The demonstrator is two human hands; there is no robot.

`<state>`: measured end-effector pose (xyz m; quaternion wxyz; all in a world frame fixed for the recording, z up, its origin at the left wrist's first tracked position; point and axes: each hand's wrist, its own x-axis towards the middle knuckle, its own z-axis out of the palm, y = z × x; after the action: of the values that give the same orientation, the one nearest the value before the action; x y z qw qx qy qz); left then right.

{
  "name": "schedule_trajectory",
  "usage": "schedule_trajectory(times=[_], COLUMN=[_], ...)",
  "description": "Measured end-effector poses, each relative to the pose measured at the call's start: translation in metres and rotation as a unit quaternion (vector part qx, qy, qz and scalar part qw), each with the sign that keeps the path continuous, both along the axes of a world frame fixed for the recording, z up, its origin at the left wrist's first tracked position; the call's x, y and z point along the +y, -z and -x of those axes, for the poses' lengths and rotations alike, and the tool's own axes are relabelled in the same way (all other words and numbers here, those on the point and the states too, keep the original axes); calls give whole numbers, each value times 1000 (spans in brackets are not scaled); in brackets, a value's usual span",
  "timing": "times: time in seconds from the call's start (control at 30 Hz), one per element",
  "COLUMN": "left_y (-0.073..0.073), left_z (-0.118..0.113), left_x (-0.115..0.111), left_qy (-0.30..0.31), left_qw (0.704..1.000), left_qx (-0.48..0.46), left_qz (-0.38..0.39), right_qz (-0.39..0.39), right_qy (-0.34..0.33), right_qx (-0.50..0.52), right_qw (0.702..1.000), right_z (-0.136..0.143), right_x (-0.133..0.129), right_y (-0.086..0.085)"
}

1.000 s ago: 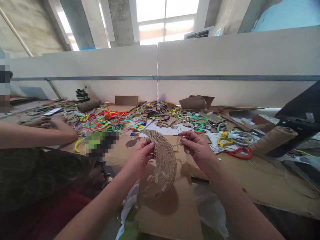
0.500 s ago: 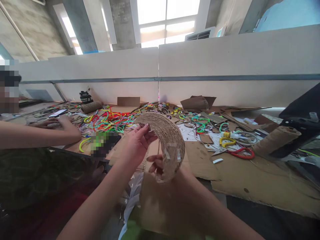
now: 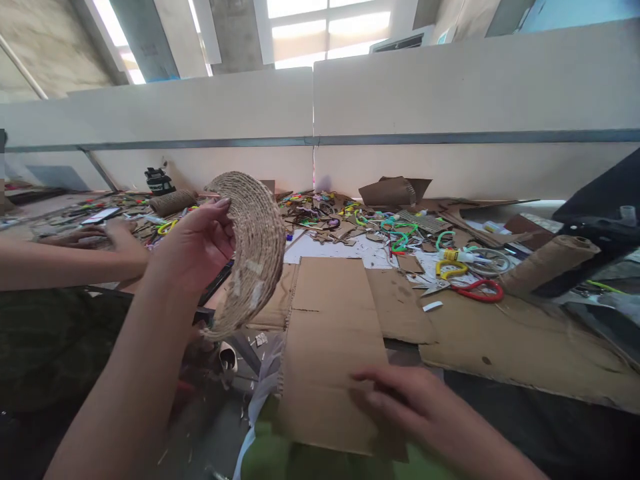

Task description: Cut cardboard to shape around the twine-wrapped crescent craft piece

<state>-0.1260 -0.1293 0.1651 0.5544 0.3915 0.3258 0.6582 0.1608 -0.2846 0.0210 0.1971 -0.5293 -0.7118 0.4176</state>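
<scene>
My left hand (image 3: 207,237) grips the inner edge of a crescent-shaped piece wound with twine (image 3: 263,243), held up left of centre. Two shiny clear patches show on the lower part of the crescent. Below and to the right, my right hand (image 3: 410,400) is over a long cardboard piece (image 3: 333,333), its fingers apart and holding nothing; whether the fingertips touch the board cannot be made out. This cardboard reaches from my lap to the table's edge.
Red-handled scissors (image 3: 480,291), yellow-handled scissors (image 3: 451,269), a glue bottle (image 3: 457,255) and a brown roll (image 3: 555,265) lie at the right. Scraps and pipe cleaners (image 3: 400,237) litter the table. Another person's hands (image 3: 107,237) rest at the left.
The twine crescent has moved left and up in my left hand. My right hand has let go of it and dropped down to the right, over the cardboard. The view has shifted slightly.
</scene>
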Motion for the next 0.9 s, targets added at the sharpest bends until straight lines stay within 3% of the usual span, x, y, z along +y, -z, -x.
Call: schedule_trajectory(times=[0.1, 0.2, 0.3, 0.4, 0.47, 0.53, 0.6, 0.77, 0.9], left_y=[-6, 7, 43, 92, 120, 140, 149, 155, 162], left_z=[12, 15, -3, -40, -65, -84, -96, -104, -105], left_x=[-5, -4, -4, -8, -11, -12, -10, -3, -2], left_qy=[29, 68, 144, 245, 287, 307, 309, 294, 227], left_qw=[998, 993, 979, 937, 915, 901, 890, 861, 829], left_qx=[44, 93, 143, 234, 258, 268, 302, 401, 511], left_qz=[23, -5, 21, 85, 117, 149, 146, 107, 19], right_qz=[-2, -23, -24, -37, -51, -63, -71, -90, -60], right_qy=[95, 129, 141, 152, 166, 181, 188, 222, 247], right_qx=[-8, -9, -19, -14, -4, 5, 14, 18, 48], right_qw=[995, 991, 990, 988, 985, 982, 979, 971, 966], right_z=[-34, -53, -55, -47, -40, -32, -24, -14, -15], right_x=[0, -2, -4, -5, -4, -3, 0, 2, -1], right_y=[14, 25, 33, 38, 40, 41, 42, 49, 61])
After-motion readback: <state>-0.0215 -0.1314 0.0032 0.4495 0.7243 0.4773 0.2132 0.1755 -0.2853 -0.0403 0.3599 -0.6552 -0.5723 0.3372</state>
